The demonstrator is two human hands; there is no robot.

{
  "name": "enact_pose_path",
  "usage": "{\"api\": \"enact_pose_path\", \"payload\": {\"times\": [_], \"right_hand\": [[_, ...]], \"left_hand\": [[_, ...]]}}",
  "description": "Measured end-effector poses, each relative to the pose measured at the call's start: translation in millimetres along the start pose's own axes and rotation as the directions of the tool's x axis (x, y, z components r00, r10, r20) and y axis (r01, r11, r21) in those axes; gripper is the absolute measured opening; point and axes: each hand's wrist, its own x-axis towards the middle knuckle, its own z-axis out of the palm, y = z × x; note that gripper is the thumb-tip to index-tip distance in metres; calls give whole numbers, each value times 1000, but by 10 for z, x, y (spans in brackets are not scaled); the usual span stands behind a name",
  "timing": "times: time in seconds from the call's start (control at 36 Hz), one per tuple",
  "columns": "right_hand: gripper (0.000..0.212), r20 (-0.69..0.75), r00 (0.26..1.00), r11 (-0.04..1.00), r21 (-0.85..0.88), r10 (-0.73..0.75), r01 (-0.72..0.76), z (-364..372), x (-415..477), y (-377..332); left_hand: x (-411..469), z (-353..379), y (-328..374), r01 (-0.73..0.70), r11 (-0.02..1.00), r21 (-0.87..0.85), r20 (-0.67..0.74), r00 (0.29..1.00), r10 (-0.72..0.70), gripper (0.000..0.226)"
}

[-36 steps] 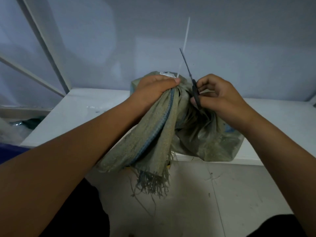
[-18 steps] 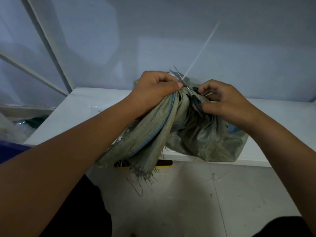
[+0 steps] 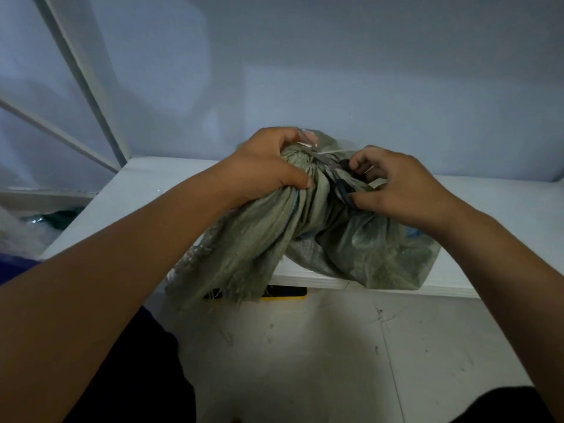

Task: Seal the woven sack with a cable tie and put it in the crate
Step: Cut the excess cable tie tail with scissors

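**Sack neck bunched, scissors at the tie**

From my feed, the left hand (image 3: 268,169) is clenched round the gathered neck of the woven sack (image 3: 366,251), fingers curled over the top and thumb pressed into the green cloth. The sack's body lies on the white ledge (image 3: 152,190), right at its near edge. Its frayed mouth (image 3: 232,270) hangs down past that edge towards the floor (image 3: 305,346).

The right hand (image 3: 396,190) holds a pair of scissors (image 3: 343,190) by the dark handles, fingers bent through and around them. The blades point left towards the neck, close beside the left hand. A thin white cable tie (image 3: 335,152) runs between the two hands just above the blades. The picture is dim there, so I cannot tell whether it goes all the way round the neck, though it seems to sit against the bunched cloth.

Under the ledge, behind the hanging fringe, lies a flat black thing with a yellow edge (image 3: 287,293). White frame bars (image 3: 88,83) slant up at far left.
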Motion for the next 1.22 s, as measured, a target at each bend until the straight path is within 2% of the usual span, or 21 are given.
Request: {"api": "enact_pose_path", "payload": {"times": [0.11,0.28,0.42,0.5,0.64,0.81,0.94,1.11,1.22], "right_hand": [[34,8,998,989,-136,-60,61,5,7,-38],[39,-75,993,972,-220,-96,78,65,6,-129],[45,-134,989,980,-193,-70,43,135,12,-180],[51,-143,987,972,-233,-73,38,172,28,-200],[56,-170,979,944,-327,-109,48,160,24,-226],[52,-214,956,898,-430,-201,92,177,8,-283],[60,-207,955,876,-474,-213,93,179,-13,-295],[53,-217,958,881,-468,-187,66,161,-21,-291],[55,-190,970,881,-471,-151,45,157,-20,-292]], "left_hand": [[-16,-7,-3,21,996,-92,-5,1000,-22,74],[-12,7,-57,24,992,-127,-45,999,-30,77],[-2,39,-60,-9,993,-116,-119,993,-5,70],[-12,53,-44,-43,990,-135,-150,988,22,61],[-31,68,-19,-62,960,-273,-167,986,16,46],[-4,56,-50,-39,910,-414,-141,990,-21,42],[-15,76,-72,-28,903,-430,-112,993,-22,40],[-21,117,-83,51,928,-369,-96,991,-93,28],[-40,115,-103,48,969,-244,-75,995,-68,24]]}}
